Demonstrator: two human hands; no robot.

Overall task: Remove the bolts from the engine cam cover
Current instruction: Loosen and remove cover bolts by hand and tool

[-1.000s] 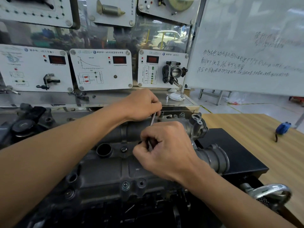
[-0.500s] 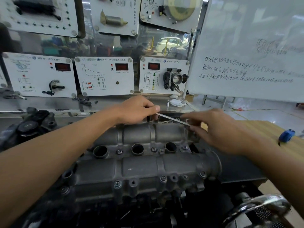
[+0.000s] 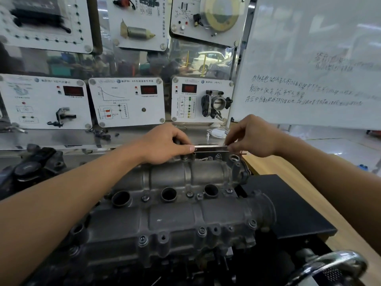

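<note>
From my station the cam cover reads as dull mid-grey cast metal, its bolts a paler silver-grey, and the metal bar above it bright polished silver. The mat beneath is flat black, on a pale tan table with faint wood grain. Behind, the panels are white with red displays, the whiteboard is white with dark handwriting, and a small blurred thing far right looks blue.
</note>
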